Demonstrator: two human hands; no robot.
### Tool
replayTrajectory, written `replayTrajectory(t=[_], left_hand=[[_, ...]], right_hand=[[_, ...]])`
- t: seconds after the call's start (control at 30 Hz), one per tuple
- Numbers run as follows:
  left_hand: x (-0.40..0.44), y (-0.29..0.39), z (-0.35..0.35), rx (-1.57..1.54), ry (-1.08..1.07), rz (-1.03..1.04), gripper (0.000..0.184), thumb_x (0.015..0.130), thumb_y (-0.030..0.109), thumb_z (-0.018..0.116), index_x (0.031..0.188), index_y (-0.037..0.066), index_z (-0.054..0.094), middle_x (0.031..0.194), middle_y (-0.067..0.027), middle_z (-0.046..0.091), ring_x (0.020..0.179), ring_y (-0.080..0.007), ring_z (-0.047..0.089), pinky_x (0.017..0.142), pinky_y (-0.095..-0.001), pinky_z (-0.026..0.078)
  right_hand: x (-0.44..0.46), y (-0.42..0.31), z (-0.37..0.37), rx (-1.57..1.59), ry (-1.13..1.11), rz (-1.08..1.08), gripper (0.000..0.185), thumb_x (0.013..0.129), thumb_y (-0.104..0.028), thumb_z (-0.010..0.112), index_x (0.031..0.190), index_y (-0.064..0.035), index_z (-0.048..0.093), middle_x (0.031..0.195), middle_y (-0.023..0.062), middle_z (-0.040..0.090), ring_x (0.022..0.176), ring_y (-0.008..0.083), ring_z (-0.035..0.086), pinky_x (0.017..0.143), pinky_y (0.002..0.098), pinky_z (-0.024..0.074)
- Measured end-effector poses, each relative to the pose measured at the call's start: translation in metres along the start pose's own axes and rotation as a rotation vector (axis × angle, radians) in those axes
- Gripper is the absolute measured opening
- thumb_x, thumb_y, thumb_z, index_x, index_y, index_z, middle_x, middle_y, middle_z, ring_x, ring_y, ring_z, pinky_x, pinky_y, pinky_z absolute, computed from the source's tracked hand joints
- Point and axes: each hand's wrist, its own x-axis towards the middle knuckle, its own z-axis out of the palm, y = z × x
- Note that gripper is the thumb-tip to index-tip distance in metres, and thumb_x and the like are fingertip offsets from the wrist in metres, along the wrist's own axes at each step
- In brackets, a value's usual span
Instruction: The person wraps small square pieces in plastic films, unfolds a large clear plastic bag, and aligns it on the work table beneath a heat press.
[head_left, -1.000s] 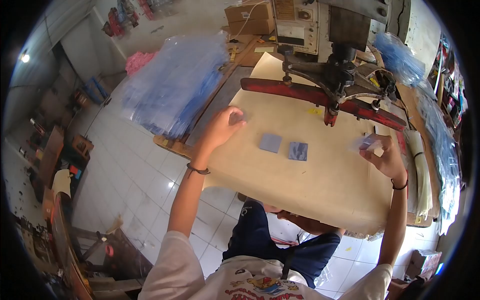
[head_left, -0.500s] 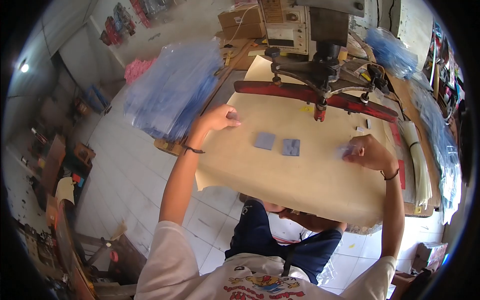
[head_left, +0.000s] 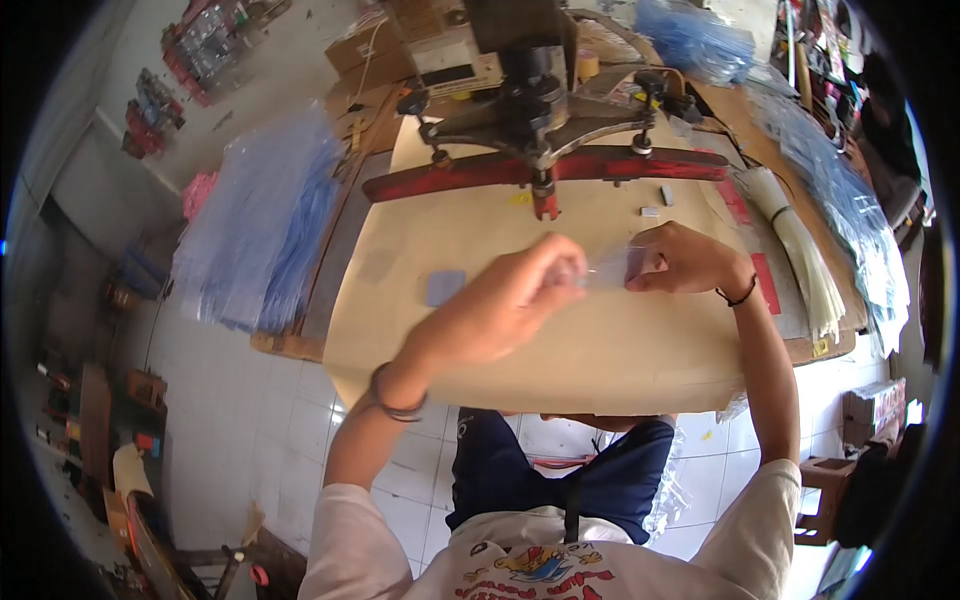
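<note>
Clear plastic [head_left: 612, 268] is pinched in the right hand [head_left: 692, 260].

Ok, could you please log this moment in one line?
right hand: pinching clear plastic; left hand: close by; bluish square: on paper

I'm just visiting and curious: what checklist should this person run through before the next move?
1. Clear plastic piece held in the right hand: ok.
2. Left hand has a firm hold: cannot tell, its fingers are blurred.
3. Blue square flat on the brown paper: ok.
4. Both hands on the person's side of the red bar: ok.
5. Paper free of small loose bits: not ok, two lie beyond the right hand.
</note>
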Motion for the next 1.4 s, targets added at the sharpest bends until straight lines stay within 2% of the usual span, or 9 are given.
replayTrajectory(t=[0.27, 0.57, 0.67, 0.8, 0.9, 1.0, 1.13, 1.23, 1.4], left_hand=[[0.076, -0.039, 0.058, 0.578, 0.227, 0.514, 0.038, 0.071, 0.017, 0.087, 0.104, 0.013, 0.068, 0.085, -0.0009, 0.06, 0.084, -0.0236, 0.055, 0.079, -0.038, 0.045], [0.07, -0.048, 0.06, 0.494, 0.244, 0.395, 0.076, 0.071, 0.011, 0.089, 0.138, 0.021, 0.055, 0.134, -0.0167, 0.041, 0.119, -0.0359, 0.05, 0.095, -0.0443, 0.046], [0.069, -0.053, 0.065, 0.304, 0.191, 0.287, 0.085, 0.073, 0.01, 0.088, 0.147, 0.017, 0.046, 0.115, -0.0162, 0.055, 0.103, -0.0346, 0.061, 0.085, -0.0438, 0.051], [0.072, -0.058, 0.065, 0.128, 0.167, 0.181, 0.096, 0.075, 0.009, 0.087, 0.154, 0.014, 0.033, 0.086, -0.0103, 0.056, 0.08, -0.0276, 0.063, 0.075, -0.0399, 0.052], [0.071, -0.056, 0.062, 0.11, 0.163, 0.157, 0.102, 0.076, 0.009, 0.087, 0.158, 0.014, 0.026, 0.079, -0.0085, 0.055, 0.073, -0.0231, 0.061, 0.071, -0.038, 0.051], [0.072, -0.057, 0.062, 0.107, 0.165, 0.179, 0.107, 0.076, 0.012, 0.088, 0.16, 0.013, 0.021, 0.083, -0.0089, 0.055, 0.074, -0.021, 0.06, 0.07, -0.0366, 0.051], [0.069, -0.053, 0.064, 0.055, 0.267, 0.197, 0.113, 0.076, 0.022, 0.091, 0.16, 0.007, 0.016, 0.095, -0.011, 0.058, 0.078, -0.0213, 0.061, 0.075, -0.0359, 0.053], [0.072, -0.067, 0.073, -0.012, 0.3, 0.226, 0.111, 0.076, 0.029, 0.091, 0.158, 0.003, 0.02, 0.107, -0.0145, 0.06, 0.084, -0.0241, 0.064, 0.082, -0.0365, 0.055], [0.072, -0.077, 0.075, 0.002, 0.223, 0.19, 0.08, 0.087, 0.021, 0.082, 0.149, 0.001, 0.036, 0.107, -0.0163, 0.067, 0.097, -0.0269, 0.069, 0.089, -0.0374, 0.055]], right_hand=[[0.001, 0.012, -0.001, -0.027, -0.008, 0.048, 0.036, 0.083, -0.035, 0.077, 0.1, -0.0033, 0.072, 0.082, 0.016, 0.072, 0.074, 0.0298, 0.069, 0.069, 0.0407, 0.0524], [-0.001, -0.009, -0.006, -0.081, -0.052, 0.194, 0.024, 0.082, -0.024, 0.073, 0.088, -0.0005, 0.073, 0.078, 0.0166, 0.072, 0.076, 0.0311, 0.071, 0.071, 0.0415, 0.0541], [-0.003, -0.006, -0.004, -0.055, -0.038, 0.135, 0.033, 0.082, -0.021, 0.072, 0.11, -0.0029, 0.071, 0.085, 0.0116, 0.075, 0.078, 0.0308, 0.071, 0.072, 0.0404, 0.0548], [-0.005, -0.002, -0.001, 0.027, -0.005, -0.003, 0.052, 0.08, -0.02, 0.077, 0.129, -0.0051, 0.065, 0.096, 0.0139, 0.075, 0.088, 0.0296, 0.07, 0.08, 0.0393, 0.0541], [0.003, -0.007, -0.002, 0.241, 0.016, -0.148, 0.043, 0.083, -0.016, 0.076, 0.124, -0.003, 0.068, 0.098, 0.0134, 0.076, 0.089, 0.0275, 0.071, 0.081, 0.0385, 0.0539], [0.005, -0.009, 0.002, 0.159, 0.024, 0.081, 0.029, 0.088, -0.011, 0.073, 0.115, -0.0015, 0.072, 0.1, 0.0131, 0.076, 0.092, 0.0255, 0.071, 0.083, 0.0372, 0.0537], [-0.008, -0.005, -0.009, -0.037, 0.396, -0.101, 0.017, 0.09, -0.013, 0.075, 0.102, -0.0013, 0.075, 0.092, 0.0116, 0.075, 0.087, 0.0244, 0.071, 0.082, 0.0347, 0.054], [-0.031, -0.005, -0.028, 0.047, 0.658, -0.033, 0.015, 0.088, -0.01, 0.076, 0.095, 0.0023, 0.075, 0.09, 0.0121, 0.075, 0.086, 0.0197, 0.07, 0.083, 0.0347, 0.0532], [-0.012, -0.006, -0.01, -0.144, 0.228, 0.109, 0.024, 0.087, -0.02, 0.076, 0.106, -0.0054, 0.075, 0.092, 0.0102, 0.076, 0.085, 0.0232, 0.071, 0.082, 0.0352, 0.0547]])
